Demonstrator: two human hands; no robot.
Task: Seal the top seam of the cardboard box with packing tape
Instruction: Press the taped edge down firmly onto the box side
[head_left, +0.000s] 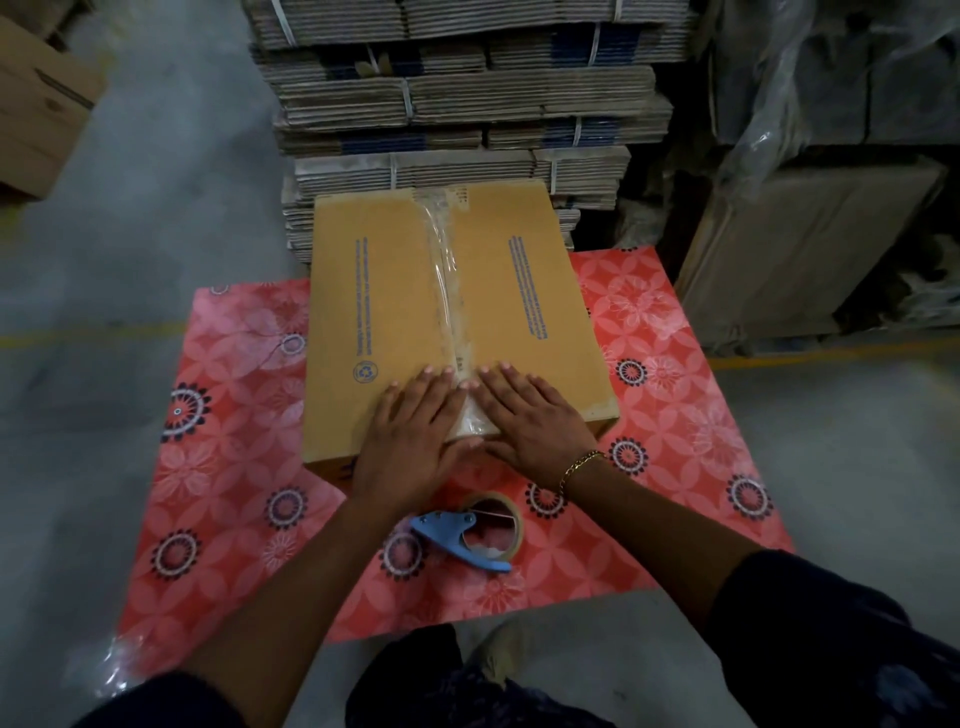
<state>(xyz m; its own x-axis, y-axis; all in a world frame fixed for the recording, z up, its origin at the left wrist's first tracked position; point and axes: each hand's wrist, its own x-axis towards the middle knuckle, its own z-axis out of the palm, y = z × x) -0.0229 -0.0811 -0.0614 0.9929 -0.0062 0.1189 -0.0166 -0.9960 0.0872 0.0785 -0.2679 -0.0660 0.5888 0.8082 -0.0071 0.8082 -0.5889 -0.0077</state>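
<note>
A closed cardboard box (457, 322) sits on a red flower-patterned mat (218, 467) spread over a grey concrete floor (130, 234), seen from above by a person looking down at their own arms. A strip of clear packing tape (441, 280) runs along the box's top seam from the far edge to the near edge, and it looks wrinkled in the far half. Both hands lie flat on the near end of the box top, one on each side of the seam. The left hand (410, 431) rests just left of the tape with its fingers (436, 384) stretched out straight and close together, gripping nothing. The right hand (530, 421) rests just right of the tape, its fingers also spread flat and holding nothing, and a gold chain bracelet (579, 467) circles its wrist. The thumbs reach toward each other at the near edge of the box, where the tape folds over. On the mat just near the box, between the two forearms, lies a roll of tape in a blue handheld dispenser (467, 535), untouched. Beyond the box, at the far side, stands a tall stack of flattened cardboard bundles (467, 104) tied with white straps. Another brown box (36, 104) sits at the far left.
</note>
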